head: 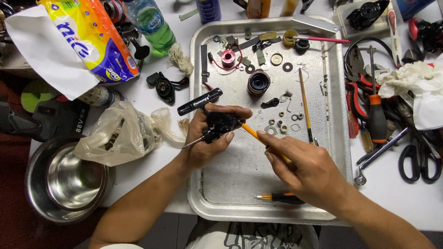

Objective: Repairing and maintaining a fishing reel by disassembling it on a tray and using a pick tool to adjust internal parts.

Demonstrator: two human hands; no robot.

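My left hand [205,145] grips a small black mechanical body [219,125] with a thin metal shaft sticking out to the lower left and a black handle arm [199,102] above it. It is held just over the left part of a metal tray [240,184]. My right hand [304,168] holds a thin yellow-orange tool [251,132] like a pencil, its tip touching the black body. On the tray lie several washers, small screws and springs [282,123], a dark round spool [258,82] and a red spool [228,57].
A small orange-and-black screwdriver [281,198] lies at the tray's near edge, a long thin stick [304,106] to the right. Pliers, an orange screwdriver [376,110], wrench and scissors [417,161] crowd the right. A steel bowl [69,180], plastic bag [120,133] and bottle [152,23] sit left.
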